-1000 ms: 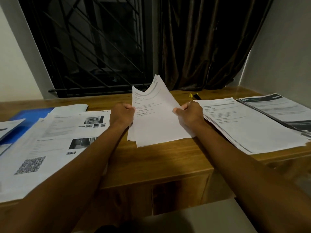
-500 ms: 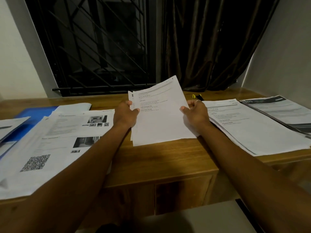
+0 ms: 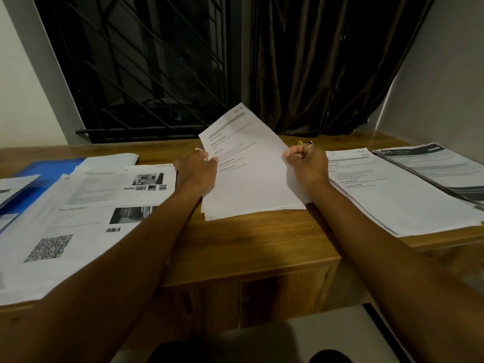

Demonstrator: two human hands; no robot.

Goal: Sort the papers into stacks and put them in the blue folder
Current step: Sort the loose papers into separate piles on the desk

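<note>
Gripping the white printed paper sheaf (image 3: 251, 184) at wooden tabletop (image 3: 248, 244) centre, left hand (image 3: 195, 170) and right hand (image 3: 307, 165) have raised its top.

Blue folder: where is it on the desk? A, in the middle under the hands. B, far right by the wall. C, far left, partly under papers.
C: the blue folder lies at the far left of the desk, with white papers overlapping it.
</note>
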